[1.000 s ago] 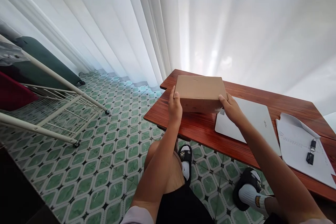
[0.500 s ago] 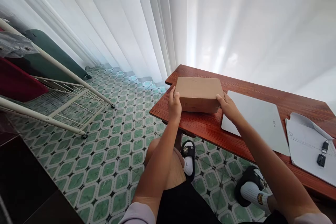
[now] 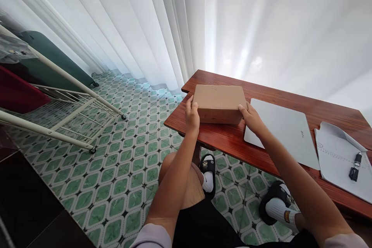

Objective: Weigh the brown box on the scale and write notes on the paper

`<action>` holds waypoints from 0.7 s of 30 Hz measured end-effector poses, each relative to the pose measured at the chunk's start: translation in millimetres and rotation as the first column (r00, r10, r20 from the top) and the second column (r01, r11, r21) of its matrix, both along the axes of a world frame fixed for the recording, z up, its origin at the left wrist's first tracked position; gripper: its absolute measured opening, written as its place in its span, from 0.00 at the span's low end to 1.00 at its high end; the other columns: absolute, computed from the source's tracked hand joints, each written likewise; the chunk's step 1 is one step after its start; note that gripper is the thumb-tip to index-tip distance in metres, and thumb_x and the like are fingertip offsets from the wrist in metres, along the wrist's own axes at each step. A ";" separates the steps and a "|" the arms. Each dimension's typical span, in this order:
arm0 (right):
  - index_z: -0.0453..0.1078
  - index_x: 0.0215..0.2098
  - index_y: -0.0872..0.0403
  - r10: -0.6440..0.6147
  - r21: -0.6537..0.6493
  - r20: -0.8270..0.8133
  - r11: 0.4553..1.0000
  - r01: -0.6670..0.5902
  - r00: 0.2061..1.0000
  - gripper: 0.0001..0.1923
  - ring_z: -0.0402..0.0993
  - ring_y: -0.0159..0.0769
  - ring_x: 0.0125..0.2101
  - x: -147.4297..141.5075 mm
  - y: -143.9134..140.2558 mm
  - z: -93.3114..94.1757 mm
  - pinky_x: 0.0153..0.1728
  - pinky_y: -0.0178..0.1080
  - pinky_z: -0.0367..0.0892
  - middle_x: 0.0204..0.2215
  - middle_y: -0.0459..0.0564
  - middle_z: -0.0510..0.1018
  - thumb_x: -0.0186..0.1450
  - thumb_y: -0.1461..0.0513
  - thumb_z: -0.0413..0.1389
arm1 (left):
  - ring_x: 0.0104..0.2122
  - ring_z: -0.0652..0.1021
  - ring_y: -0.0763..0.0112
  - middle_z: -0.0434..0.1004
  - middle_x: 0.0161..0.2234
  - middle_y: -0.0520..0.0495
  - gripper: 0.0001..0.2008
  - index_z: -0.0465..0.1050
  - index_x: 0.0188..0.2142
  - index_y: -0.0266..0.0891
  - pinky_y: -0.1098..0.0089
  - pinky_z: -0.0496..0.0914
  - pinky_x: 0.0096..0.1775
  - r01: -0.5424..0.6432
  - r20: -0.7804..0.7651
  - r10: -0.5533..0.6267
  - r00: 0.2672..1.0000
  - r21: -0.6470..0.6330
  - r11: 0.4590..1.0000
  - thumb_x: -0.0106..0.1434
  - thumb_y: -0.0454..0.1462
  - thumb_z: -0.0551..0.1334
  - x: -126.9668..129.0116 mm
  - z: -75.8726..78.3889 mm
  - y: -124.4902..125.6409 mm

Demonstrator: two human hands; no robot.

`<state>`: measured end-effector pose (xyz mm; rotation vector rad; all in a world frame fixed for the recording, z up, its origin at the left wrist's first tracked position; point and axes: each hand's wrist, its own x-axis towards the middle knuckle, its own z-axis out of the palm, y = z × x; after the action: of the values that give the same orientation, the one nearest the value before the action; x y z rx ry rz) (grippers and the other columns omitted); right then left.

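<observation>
A closed brown cardboard box [image 3: 220, 99] rests near the left end of the reddish wooden table [image 3: 213, 132]. My left hand [image 3: 192, 117] grips its left end, thumb at the near corner and fingers along the side. At the opposite end, my right hand [image 3: 251, 117] holds the near right corner, with the thumb on the front edge; its other fingers are partly hidden behind the box. Just right of the box lies a pale flat laptop-like panel [image 3: 283, 130] with small dark lettering, partly beneath my right forearm.
A paper pad [image 3: 337, 151] with a curled sheet and a black marker [image 3: 355, 167] sit at the table's right. White curtains [image 3: 255, 19] hang behind. A wheeled metal rack [image 3: 75, 112] stands left on the green tiled floor [image 3: 139, 139].
The camera view has shifted very slightly. Both hands stay on the box, and the box keeps its place on the table.
</observation>
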<state>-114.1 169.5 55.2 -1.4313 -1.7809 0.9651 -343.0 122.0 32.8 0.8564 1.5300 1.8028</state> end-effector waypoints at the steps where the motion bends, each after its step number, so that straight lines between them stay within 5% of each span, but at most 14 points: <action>1: 0.66 0.60 0.50 0.001 -0.010 0.001 1.000 -0.001 1.000 0.26 0.70 0.55 0.56 0.2 -0.5 -0.2 0.56 0.57 0.65 0.56 0.57 0.76 0.71 0.46 0.47 | 0.62 0.69 0.58 0.68 0.63 0.45 0.21 0.67 0.61 0.42 0.61 0.67 0.59 0.002 0.003 -0.002 1.000 0.003 1.000 0.70 0.40 0.54 0.3 -0.3 -0.2; 14: 0.61 0.68 0.49 0.035 0.021 0.034 0.999 -0.035 0.999 0.32 0.67 0.57 0.61 -0.4 -6.5 -2.8 0.62 0.59 0.60 0.61 0.56 0.72 0.73 0.43 0.44 | 0.62 0.69 0.61 0.65 0.64 0.41 0.21 0.64 0.61 0.40 0.62 0.66 0.60 -0.025 0.039 0.023 0.999 0.050 0.998 0.70 0.39 0.53 5.1 -0.1 1.2; 18: 0.51 0.73 0.56 0.071 0.021 0.035 0.997 -0.072 0.997 0.40 0.58 0.54 0.67 4.8 -7.5 -2.7 0.67 0.57 0.54 0.69 0.59 0.61 0.73 0.41 0.42 | 0.65 0.65 0.64 0.63 0.66 0.39 0.23 0.61 0.63 0.38 0.65 0.60 0.65 -0.111 -0.171 0.135 0.976 0.144 0.983 0.69 0.35 0.52 5.8 -1.6 3.4; 21: 0.50 0.73 0.60 0.049 0.091 0.013 0.995 -0.049 0.999 0.42 0.58 0.51 0.67 23.4 -13.2 -0.9 0.67 0.54 0.54 0.68 0.61 0.61 0.72 0.41 0.42 | 0.68 0.60 0.64 0.61 0.67 0.42 0.25 0.61 0.63 0.41 0.63 0.55 0.68 -0.190 -0.371 0.270 0.889 0.239 0.952 0.68 0.35 0.53 9.6 2.9 -0.6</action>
<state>-90.7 156.4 54.3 -1.3444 -1.8513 0.8911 -333.5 121.4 35.8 1.2473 1.7894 2.0709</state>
